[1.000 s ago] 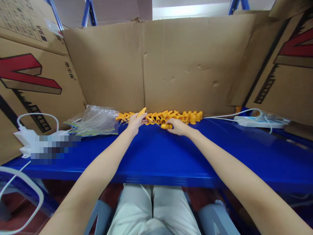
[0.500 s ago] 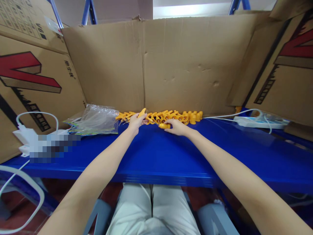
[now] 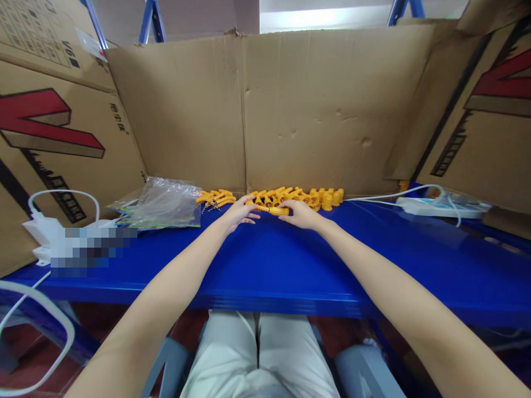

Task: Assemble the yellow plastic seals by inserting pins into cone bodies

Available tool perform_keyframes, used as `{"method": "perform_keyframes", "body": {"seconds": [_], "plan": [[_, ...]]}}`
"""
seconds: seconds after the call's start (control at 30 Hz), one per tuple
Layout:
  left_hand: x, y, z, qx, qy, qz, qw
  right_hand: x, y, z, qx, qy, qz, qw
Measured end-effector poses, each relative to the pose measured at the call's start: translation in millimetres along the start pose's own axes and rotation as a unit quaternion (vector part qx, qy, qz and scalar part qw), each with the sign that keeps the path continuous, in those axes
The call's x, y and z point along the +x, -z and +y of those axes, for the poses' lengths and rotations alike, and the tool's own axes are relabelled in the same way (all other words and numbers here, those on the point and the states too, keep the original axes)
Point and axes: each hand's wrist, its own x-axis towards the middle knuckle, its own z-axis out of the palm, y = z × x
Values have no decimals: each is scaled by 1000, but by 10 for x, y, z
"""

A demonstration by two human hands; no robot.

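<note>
My right hand (image 3: 302,215) is closed around a yellow cylindrical piece (image 3: 279,211) low over the blue table. A slim yellow piece (image 3: 262,208) lies in line with it, reaching toward my left hand (image 3: 240,214). My left thumb and forefinger are around its near end, while the other fingers are stretched apart. Whether the two pieces are joined cannot be made out. Behind my hands is a row of yellow cup-shaped pieces (image 3: 307,199) and slim yellow pieces. Left of them, several curved yellow pieces with small chains (image 3: 218,197) lie in a pile.
Clear plastic bags (image 3: 168,202) are stacked left of the yellow pieces. A cardboard wall (image 3: 323,110) stands along the back of the blue table (image 3: 282,265). A white power strip (image 3: 443,207) with cables lies at the right, and a white plugged-in device (image 3: 43,237) at the left.
My left hand has turned and lowered the slim yellow piece from tilted upward to lying level, in line with the cylindrical one. Its outer fingers have spread. My right hand has barely moved.
</note>
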Motion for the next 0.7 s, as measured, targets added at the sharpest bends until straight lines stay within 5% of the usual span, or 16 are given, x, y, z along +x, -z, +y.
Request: {"method": "perform_keyframes", "body": {"seconds": [0.23,0.37,0.57,0.7], "plan": [[1,59,13,43,12,-75,996,34,-33,150,1,27,24,999],[3,79,-48,189,-18,-98,977,34,-35,214,11,30,39,999],[4,114,-137,520,-189,-17,833,12,-2,172,48,15,10,999],[-7,124,-116,579,-179,26,795,12,-24,169,135,-8,2,991]]}}
